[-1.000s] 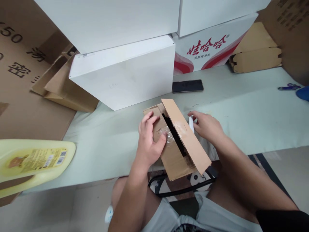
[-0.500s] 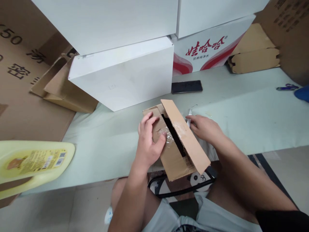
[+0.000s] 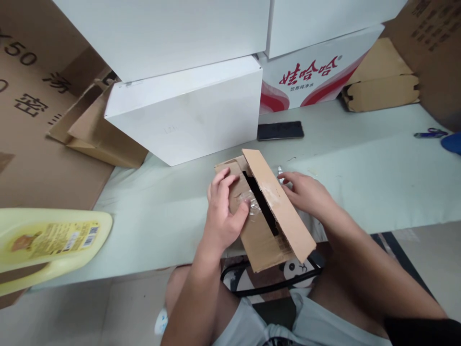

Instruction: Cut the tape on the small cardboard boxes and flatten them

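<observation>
A brown cardboard box [image 3: 259,250] rests tilted at the table's front edge, one flap [image 3: 279,202] raised and a dark gap beside it. My left hand [image 3: 225,206] grips the box's left part, fingers bent over the cardboard and thumb on the crumpled clear tape [image 3: 254,204]. Just right of the raised flap, my right hand [image 3: 306,192] is closed with bent fingers around a slim white tool [image 3: 280,171]. Only the tool's pale, silvery end shows; the fingers and flap hide the rest.
White boxes [image 3: 187,115] stand stacked along the back, with a black phone [image 3: 281,130] before them. A yellow bottle [image 3: 54,245] lies at left by an open carton [image 3: 104,129]. Purple-handled scissors [image 3: 430,133] and a flattened carton [image 3: 383,92] are at right.
The white tool's visible end has shifted slightly left, closer to the flap, and less of it shows. My left hand keeps its place on the box. The whole view has shifted a little.
</observation>
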The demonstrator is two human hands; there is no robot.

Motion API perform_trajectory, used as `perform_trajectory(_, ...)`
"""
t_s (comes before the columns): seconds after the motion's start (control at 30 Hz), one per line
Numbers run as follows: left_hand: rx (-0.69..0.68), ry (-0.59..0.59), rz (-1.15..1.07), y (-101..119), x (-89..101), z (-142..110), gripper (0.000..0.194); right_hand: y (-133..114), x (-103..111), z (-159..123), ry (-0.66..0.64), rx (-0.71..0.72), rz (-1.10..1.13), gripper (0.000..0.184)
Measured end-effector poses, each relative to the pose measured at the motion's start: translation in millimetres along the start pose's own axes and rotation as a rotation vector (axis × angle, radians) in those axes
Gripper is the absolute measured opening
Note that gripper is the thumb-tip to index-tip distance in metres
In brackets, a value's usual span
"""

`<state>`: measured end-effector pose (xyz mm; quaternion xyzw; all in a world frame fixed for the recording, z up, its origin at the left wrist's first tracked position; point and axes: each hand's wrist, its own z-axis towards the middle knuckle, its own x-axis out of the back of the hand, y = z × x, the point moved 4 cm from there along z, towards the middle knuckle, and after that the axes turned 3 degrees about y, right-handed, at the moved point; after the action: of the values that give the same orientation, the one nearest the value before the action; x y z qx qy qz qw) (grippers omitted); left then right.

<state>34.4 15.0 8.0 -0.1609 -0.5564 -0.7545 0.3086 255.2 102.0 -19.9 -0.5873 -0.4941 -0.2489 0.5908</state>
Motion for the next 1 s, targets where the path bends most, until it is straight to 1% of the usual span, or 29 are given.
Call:
perform_trajectory(0.17,0.001,0.002,0.007,0,0.1,1,0.044,-12,5,-3,-0.026,0.142,0.407,0.035)
perform_trajectory(0.23,0.006,0.004,0.009,0,0.1,1,0.043,-17,7,-5,-0.046,0.192,0.493,0.036)
perform_trajectory(0.4,0.005,0.013,0.002,-1,0.1,1,0.045,-20,10,-8,-0.07,0.275,0.577,0.039)
perform_trajectory(0.53,-0.007,0.011,-0.001,-1,-0.1,1,0.045,-18,8,-10,-0.067,0.294,0.697,0.043)
perform_trajectory(0.63,-0.007,0.013,0.003,-1,-0.2,1,0.045,-18,7,-11,-0.09,0.293,0.759,0.049)
perform_trajectory(0.77,-0.002,0.01,-0.003,-1,-0.3,1,0.045,-18,6,-13,-0.114,0.278,0.758,0.051)
perform_trajectory(0.93,-0.001,0.007,0.003,-1,0.6,1,0.044,-20,11,-18,-0.082,0.331,0.726,0.061)
perform_trajectory(1.0,-0.001,0.004,0.0,0,1.2,1,0.043,-22,13,-20,-0.077,0.332,0.719,0.062)
